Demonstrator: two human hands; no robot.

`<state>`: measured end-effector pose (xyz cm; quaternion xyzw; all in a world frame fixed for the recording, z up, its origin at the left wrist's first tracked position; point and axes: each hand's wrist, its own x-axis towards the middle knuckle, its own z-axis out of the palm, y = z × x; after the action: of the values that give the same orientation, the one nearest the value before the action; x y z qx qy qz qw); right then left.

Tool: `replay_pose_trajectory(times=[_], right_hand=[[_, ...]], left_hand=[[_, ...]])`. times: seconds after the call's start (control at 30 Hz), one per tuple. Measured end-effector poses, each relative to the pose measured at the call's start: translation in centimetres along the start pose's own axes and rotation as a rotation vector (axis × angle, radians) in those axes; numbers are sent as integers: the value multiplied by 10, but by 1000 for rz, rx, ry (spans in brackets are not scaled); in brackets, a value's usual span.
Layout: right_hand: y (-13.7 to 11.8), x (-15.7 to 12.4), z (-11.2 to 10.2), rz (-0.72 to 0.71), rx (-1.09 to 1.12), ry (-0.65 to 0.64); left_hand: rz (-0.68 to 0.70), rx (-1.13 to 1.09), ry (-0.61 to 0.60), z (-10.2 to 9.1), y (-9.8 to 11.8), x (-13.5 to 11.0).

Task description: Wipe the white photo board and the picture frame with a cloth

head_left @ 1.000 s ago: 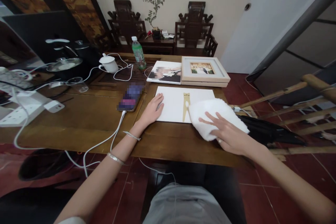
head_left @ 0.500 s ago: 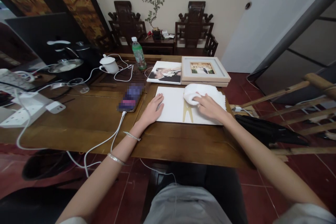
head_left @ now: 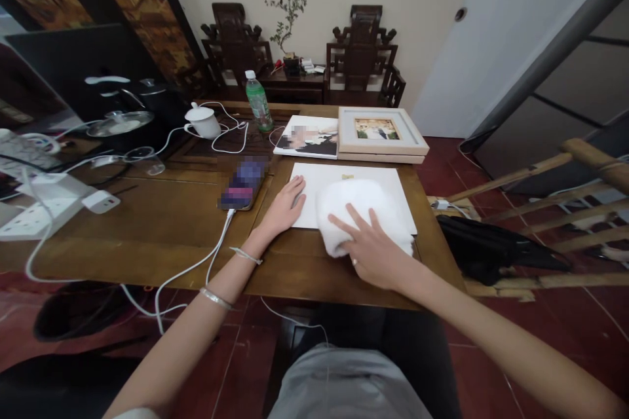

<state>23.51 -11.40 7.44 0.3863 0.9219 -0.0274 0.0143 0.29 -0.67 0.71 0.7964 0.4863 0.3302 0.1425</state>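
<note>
A white board (head_left: 324, 184) lies flat on the wooden table (head_left: 147, 222), a small gold strip just showing at its far edge. My left hand (head_left: 285, 206) rests flat on the board's left edge, fingers stretched out. My right hand (head_left: 371, 249) presses down with spread fingers on a fluffy white cloth (head_left: 358, 209), which covers the board's near middle and overhangs its front edge.
Behind the board lie a photo print (head_left: 307, 137) and a framed picture (head_left: 378, 131) stacked on another frame. A phone (head_left: 244, 183) on a white cable, a green bottle (head_left: 259, 102), a white teapot (head_left: 203, 120), a power strip (head_left: 39, 209) and kettles stand left. A black bag (head_left: 486, 249) sits right.
My right hand swept the cloth from the board's right side up to its far edge, then back toward me over the middle. My left hand stayed put.
</note>
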Motion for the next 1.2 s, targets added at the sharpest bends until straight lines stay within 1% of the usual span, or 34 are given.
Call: replay_pose_trajectory(times=[0.1,0.2,0.3,0.47,0.57,0.63,0.7,0.77,0.9,1.03,1.13,1.2], right_hand=[[-9,-16,-1,-67,-3,-22],[0,-12,-2,-93,12,8],[22,10,-3,-55,35,44],[57,67,-5,69,27,92],[66,93,-2,148,-17,127],[65,100,2,174,-48,135],[58,97,5,164,-76,124],[47,85,7,126,-87,97],[14,46,4,56,-64,42],[-14,10,-7,-45,-19,-1],[-20,-1,-15,-98,16,-47],[-15,2,-17,-97,41,-51]], left_hand=[[1,-4,-2,0,1,0],[-5,-8,-6,0,1,0],[-9,-14,-6,0,1,0],[-7,-14,2,0,-1,0],[-3,-11,-7,0,-3,0],[-2,-9,-11,0,-4,0],[-2,-6,-10,0,-4,0],[-2,-4,-7,1,-3,0],[-7,-13,1,1,-1,0],[-2,1,-14,2,-2,0],[-4,27,-56,3,-3,0],[-17,45,-90,3,-4,0]])
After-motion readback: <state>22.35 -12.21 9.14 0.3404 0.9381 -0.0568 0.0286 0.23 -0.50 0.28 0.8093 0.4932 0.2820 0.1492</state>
